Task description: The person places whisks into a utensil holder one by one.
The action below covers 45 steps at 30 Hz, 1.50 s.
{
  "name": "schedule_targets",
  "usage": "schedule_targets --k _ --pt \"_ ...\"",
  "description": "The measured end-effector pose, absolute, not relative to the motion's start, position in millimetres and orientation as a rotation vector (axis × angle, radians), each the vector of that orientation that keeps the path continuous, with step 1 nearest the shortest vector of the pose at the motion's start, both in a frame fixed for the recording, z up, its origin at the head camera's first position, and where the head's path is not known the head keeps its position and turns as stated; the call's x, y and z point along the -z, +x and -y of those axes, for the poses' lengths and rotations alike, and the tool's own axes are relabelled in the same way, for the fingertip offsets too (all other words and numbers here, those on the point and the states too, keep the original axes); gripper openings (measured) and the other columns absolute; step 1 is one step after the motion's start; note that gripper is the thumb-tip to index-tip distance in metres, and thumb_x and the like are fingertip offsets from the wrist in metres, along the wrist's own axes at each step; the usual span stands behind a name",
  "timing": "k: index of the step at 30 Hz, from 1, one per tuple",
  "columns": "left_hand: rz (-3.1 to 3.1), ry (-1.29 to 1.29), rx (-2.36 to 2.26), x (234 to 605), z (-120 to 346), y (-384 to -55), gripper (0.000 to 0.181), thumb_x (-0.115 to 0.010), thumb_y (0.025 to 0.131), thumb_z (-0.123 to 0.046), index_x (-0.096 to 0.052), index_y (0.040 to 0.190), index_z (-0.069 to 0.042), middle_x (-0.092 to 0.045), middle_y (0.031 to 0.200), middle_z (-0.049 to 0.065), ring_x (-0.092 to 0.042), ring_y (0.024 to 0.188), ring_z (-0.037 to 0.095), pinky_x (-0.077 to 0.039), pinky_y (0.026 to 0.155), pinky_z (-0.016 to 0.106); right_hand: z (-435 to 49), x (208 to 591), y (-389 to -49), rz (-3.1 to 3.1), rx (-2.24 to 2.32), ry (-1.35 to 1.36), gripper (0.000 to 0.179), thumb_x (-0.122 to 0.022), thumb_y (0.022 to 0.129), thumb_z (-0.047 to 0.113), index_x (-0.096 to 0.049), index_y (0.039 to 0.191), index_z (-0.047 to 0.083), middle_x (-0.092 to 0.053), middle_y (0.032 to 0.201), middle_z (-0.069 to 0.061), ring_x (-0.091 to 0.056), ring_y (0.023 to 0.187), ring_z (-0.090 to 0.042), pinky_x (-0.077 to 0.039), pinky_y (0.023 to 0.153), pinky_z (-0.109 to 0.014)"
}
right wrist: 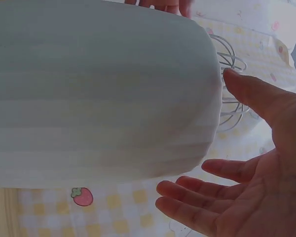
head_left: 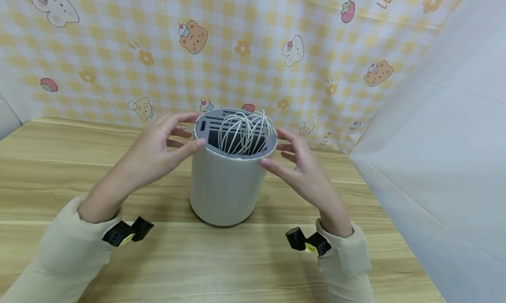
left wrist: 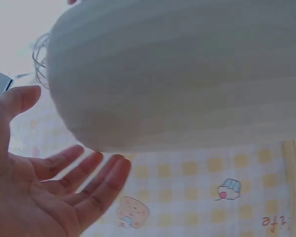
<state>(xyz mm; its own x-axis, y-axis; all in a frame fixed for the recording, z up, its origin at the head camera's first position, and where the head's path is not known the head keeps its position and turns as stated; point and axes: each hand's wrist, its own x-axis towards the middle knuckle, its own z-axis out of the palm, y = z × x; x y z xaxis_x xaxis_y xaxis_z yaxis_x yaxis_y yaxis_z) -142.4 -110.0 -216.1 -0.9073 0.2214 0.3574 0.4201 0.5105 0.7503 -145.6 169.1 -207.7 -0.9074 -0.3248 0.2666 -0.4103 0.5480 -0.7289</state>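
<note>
A tall, off-white, round utensil holder [head_left: 227, 189] stands upright on the table, with a grey slotted top [head_left: 215, 114]. The wire loops of what look like two whisks [head_left: 247, 134] stick up from its larger opening; their handles are hidden inside. On the left of the rim, my left hand [head_left: 162, 149] has its thumb at the front edge and its fingers spread toward the back. My right hand [head_left: 302, 171] mirrors it on the right side, thumb tip close to the rim. Both wrist views show loosely bent fingers beside the holder's upper wall, palms turned toward it.
The wood-grain table [head_left: 166, 268] stretches out around the holder. Behind it hangs a yellow-checked cloth [head_left: 245, 74] printed with cartoon animals. A plain white sheet [head_left: 442, 145] borders the right side. Each sleeve cuff carries a small black camera [head_left: 128, 232].
</note>
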Motion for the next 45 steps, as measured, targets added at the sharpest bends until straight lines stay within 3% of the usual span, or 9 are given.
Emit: schedule_targets --k 8,14,45 --pt "2.755 -0.457 1.182 209 103 -130 0.082 -0.057 0.084 -0.056 -0.027 0.145 -0.009 -0.036 0.142 0.015 -0.051 0.113 0.034 -0.050 0.085 0.050 -166 209 -147 2.713 -1.318 0.600 0.071 -0.071 0.083 0.029 -0.033 0.141 0.011 -0.043 0.136 -0.005 -0.049 0.118 -0.023 -0.039 0.104 -0.043" --pt "2.756 -0.437 1.191 209 100 -126 0.080 -0.056 0.085 -0.056 -0.028 0.144 -0.010 -0.034 0.142 0.016 -0.054 0.110 0.033 -0.052 0.083 0.047 -165 209 -147 2.717 -1.333 0.558 0.071 -0.071 0.082 0.031 -0.035 0.140 0.011 -0.047 0.130 -0.006 -0.050 0.117 -0.022 -0.041 0.103 -0.042" --pt "2.745 -0.412 1.142 211 98 -126 0.081 -0.054 0.085 -0.059 -0.029 0.144 -0.010 -0.034 0.143 0.015 -0.053 0.111 0.032 -0.050 0.084 0.049 -164 209 -149 2.703 -1.363 0.518 0.070 -0.070 0.083 0.031 -0.036 0.140 0.009 -0.045 0.136 -0.005 -0.049 0.118 -0.022 -0.040 0.104 -0.044"
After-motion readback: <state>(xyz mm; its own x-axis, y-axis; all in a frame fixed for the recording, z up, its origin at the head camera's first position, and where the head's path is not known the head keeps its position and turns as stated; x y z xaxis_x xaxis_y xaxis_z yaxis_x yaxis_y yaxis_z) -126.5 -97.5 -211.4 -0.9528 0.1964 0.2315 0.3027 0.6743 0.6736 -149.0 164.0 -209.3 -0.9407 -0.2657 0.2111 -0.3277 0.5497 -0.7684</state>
